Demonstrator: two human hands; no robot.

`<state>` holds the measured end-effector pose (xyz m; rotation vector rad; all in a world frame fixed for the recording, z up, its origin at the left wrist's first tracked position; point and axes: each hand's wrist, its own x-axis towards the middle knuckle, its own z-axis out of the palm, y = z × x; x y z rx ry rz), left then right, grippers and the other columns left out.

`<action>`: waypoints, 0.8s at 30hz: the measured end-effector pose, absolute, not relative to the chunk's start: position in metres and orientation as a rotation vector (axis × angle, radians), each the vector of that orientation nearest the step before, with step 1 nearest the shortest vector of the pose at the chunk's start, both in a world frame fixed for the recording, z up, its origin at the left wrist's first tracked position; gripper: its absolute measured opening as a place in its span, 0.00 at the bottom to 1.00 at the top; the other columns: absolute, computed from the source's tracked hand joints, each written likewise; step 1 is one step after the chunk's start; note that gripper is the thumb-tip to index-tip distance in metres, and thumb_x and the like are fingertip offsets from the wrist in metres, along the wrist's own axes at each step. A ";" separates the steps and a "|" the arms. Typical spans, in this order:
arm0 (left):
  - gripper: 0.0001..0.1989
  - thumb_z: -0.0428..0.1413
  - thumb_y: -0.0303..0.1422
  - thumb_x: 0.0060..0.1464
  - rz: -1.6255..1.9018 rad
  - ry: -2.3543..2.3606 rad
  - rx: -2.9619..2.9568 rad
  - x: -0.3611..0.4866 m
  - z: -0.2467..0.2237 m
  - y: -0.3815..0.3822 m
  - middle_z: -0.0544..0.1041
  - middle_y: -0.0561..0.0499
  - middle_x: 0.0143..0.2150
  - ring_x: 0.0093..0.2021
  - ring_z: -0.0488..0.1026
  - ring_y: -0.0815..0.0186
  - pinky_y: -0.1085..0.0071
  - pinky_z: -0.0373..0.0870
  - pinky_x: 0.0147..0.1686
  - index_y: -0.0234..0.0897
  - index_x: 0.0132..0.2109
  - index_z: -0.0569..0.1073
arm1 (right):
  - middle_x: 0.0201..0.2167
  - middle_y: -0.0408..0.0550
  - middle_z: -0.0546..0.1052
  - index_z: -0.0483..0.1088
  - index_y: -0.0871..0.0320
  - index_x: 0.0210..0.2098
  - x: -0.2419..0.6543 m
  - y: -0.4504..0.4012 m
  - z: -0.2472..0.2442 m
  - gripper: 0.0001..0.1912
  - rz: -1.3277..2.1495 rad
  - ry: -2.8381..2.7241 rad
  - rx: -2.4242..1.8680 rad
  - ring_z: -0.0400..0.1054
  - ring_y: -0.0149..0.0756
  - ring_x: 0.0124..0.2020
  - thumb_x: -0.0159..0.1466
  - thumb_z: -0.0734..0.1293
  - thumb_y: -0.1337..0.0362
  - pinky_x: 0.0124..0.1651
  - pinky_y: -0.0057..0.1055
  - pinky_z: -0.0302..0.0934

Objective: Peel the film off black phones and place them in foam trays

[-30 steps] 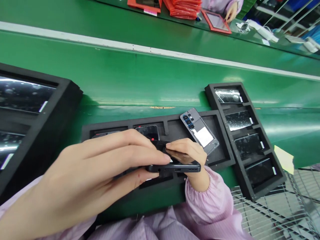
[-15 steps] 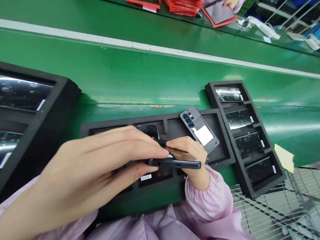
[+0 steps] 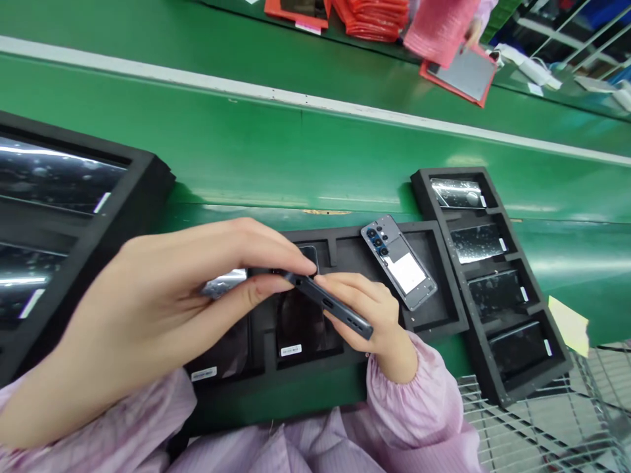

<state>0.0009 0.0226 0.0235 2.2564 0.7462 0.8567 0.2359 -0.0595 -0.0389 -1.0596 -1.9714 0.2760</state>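
A dark smartphone (image 3: 331, 303) is held edge-on above the middle tray, its bottom edge with the charging port facing me. My left hand (image 3: 197, 295) pinches its left end between thumb and fingers. Around its right part my right hand (image 3: 362, 305) is closed, fingers on the far face and thumb side below. Beneath them lies the black compartment tray (image 3: 269, 355), with dark phones carrying white labels (image 3: 290, 351) in its left compartments. A grey phone back (image 3: 400, 263) with several camera lenses and a white patch rests slanted in the tray's right compartment.
On the right, another black tray (image 3: 510, 396) holds several film-covered phones. A large black tray (image 3: 148, 190) stands at the left. Beyond the white strip (image 3: 296, 98), another person's hand (image 3: 474, 31) is near red pouches (image 3: 372, 18). A wire rack (image 3: 493, 427) is at lower right.
The phone in my hands has tilted, its right end now lower and turned toward me. Across the bench, the other person's red pouch and flat panel have shifted.
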 end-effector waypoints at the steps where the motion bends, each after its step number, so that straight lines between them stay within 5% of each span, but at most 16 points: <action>1: 0.08 0.55 0.31 0.71 0.877 0.712 2.241 0.002 0.023 0.023 0.83 0.63 0.47 0.47 0.80 0.79 0.87 0.75 0.46 0.47 0.50 0.78 | 0.53 0.59 0.82 0.72 0.63 0.57 0.236 -0.059 -0.039 0.14 0.304 -2.005 -1.047 0.81 0.36 0.51 0.73 0.64 0.70 0.41 0.22 0.77; 5: 0.07 0.55 0.27 0.71 0.999 0.702 2.169 0.010 0.024 0.021 0.83 0.59 0.46 0.46 0.79 0.82 0.91 0.71 0.49 0.39 0.47 0.79 | 0.63 0.64 0.76 0.67 0.66 0.64 0.236 -0.060 -0.040 0.25 0.419 -2.062 -0.986 0.78 0.36 0.58 0.68 0.64 0.73 0.38 0.17 0.76; 8: 0.10 0.56 0.20 0.67 0.974 0.724 2.183 0.010 0.026 0.020 0.83 0.58 0.47 0.48 0.79 0.82 0.92 0.69 0.52 0.37 0.48 0.78 | 0.67 0.65 0.71 0.64 0.66 0.69 0.235 -0.061 -0.044 0.30 0.498 -2.066 -0.966 0.80 0.36 0.53 0.67 0.65 0.73 0.39 0.18 0.76; 14: 0.09 0.56 0.26 0.69 0.904 0.681 2.172 0.007 0.029 0.027 0.85 0.64 0.50 0.49 0.82 0.81 0.93 0.72 0.52 0.44 0.49 0.79 | 0.73 0.57 0.65 0.53 0.53 0.77 0.235 -0.063 -0.049 0.40 0.643 -2.026 -0.975 0.80 0.37 0.53 0.70 0.68 0.72 0.40 0.20 0.78; 18: 0.09 0.56 0.29 0.69 0.898 0.715 2.163 0.009 0.027 0.026 0.84 0.66 0.51 0.50 0.83 0.77 0.91 0.74 0.53 0.46 0.49 0.80 | 0.73 0.57 0.64 0.51 0.49 0.77 0.235 -0.063 -0.049 0.42 0.730 -1.981 -0.968 0.82 0.30 0.39 0.70 0.70 0.73 0.38 0.20 0.78; 24: 0.23 0.55 0.39 0.71 0.678 0.553 2.206 0.007 0.025 0.020 0.75 0.54 0.68 0.66 0.74 0.66 0.75 0.72 0.65 0.46 0.70 0.67 | 0.73 0.60 0.63 0.44 0.45 0.79 0.233 -0.061 -0.047 0.43 0.744 -1.922 -1.023 0.79 0.30 0.29 0.73 0.70 0.58 0.33 0.25 0.79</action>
